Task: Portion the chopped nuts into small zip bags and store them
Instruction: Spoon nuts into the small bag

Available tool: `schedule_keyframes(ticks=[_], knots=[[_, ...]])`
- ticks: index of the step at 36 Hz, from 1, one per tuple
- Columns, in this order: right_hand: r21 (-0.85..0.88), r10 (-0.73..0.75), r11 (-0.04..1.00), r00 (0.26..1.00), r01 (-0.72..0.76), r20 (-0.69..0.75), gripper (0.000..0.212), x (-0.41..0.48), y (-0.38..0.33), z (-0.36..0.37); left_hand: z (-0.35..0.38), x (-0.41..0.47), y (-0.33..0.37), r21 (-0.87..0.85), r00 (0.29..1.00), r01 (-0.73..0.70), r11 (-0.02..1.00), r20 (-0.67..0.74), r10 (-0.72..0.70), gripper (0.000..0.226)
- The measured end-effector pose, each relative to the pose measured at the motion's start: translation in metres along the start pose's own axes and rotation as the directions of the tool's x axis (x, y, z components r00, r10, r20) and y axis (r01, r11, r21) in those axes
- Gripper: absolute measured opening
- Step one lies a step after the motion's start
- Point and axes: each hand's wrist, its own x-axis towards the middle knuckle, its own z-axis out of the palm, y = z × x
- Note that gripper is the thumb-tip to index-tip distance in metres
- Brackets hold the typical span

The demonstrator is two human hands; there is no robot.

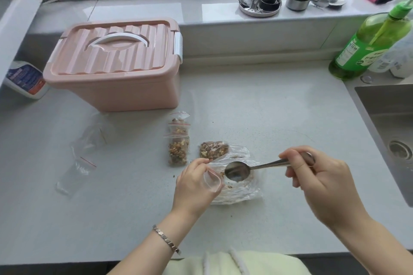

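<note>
spoon (237,171) gripped in curled fingers of right hand (321,183), lower centre; long axis level, empty-looking bowl aimed left, just beside small zip bag (212,182) pinched by left hand (195,187); nearly spent nut bag (243,194) beneath.

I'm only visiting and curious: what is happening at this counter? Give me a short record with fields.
Left hand: pinches a small clear zip bag, holding its mouth open
Right hand: grips a metal spoon; the bowl looks empty
Under the spoon: large crumpled clear plastic bag with nut crumbs
Filled: stack of nut-filled zip bags, plus a single nut-filled bag beside it
Spare: empty red-striped zip bags
Storage: pink plastic box with white handle, lid on
</note>
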Motion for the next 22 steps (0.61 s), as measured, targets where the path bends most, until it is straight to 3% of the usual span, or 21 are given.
schedule_keyframes(ticks=[3,9,14,22], knots=[[0.035,0.145,0.989,0.989,-0.145,0.005,0.019,-0.004,0.027,0.001,-0.002,0.002,-0.004,-0.038,0.999,0.039,0.999,0.030,-0.038,0.025],[0.213,0.362,0.910,0.932,-0.356,0.011,0.020,-0.011,0.077,0.024,-0.010,0.011,-0.001,-0.123,0.991,0.127,0.984,0.049,-0.122,0.017],[0.294,0.434,0.860,0.901,-0.417,0.009,0.021,-0.016,0.097,0.045,-0.015,0.018,0.002,-0.125,0.988,0.142,0.982,0.084,-0.132,0.016],[0.413,0.535,0.719,0.825,-0.559,0.184,0.021,-0.028,0.099,0.080,-0.012,0.007,-0.007,-0.105,0.992,0.085,0.991,0.102,-0.074,0.020]])
